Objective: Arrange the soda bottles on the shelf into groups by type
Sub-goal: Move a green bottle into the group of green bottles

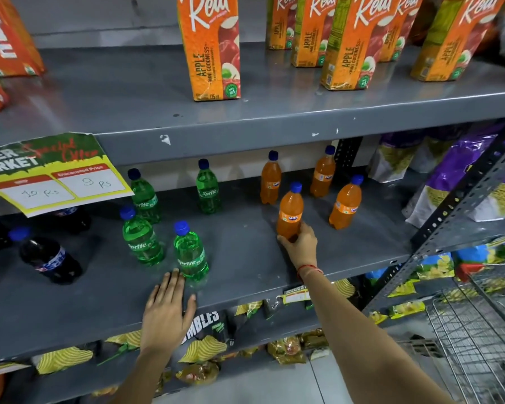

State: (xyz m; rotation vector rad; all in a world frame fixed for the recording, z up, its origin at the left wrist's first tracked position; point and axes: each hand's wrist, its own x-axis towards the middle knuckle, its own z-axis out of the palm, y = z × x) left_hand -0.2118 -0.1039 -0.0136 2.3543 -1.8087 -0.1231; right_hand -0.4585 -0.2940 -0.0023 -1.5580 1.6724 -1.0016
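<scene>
On the grey middle shelf [245,266] stand three kinds of blue-capped soda bottles. Several dark cola bottles [48,259] are at the left. Several green Sprite bottles [142,239] stand in the middle, the nearest Sprite bottle [190,253] by the front edge. Several orange Fanta bottles [346,204] stand at the right. My right hand [299,243] grips the base of the front Fanta bottle [290,212], which stands upright. My left hand [166,309] lies flat on the shelf edge, fingers apart, its fingertips just short of the nearest Sprite bottle.
The upper shelf [274,118] holds orange apple juice cartons [213,51]. A price sign [50,173] hangs over the cola bottles. Purple snack bags [455,176] sit at the right, behind a slotted shelf post [461,199]. A wire cart [478,325] stands lower right. Snack packets fill the shelf below.
</scene>
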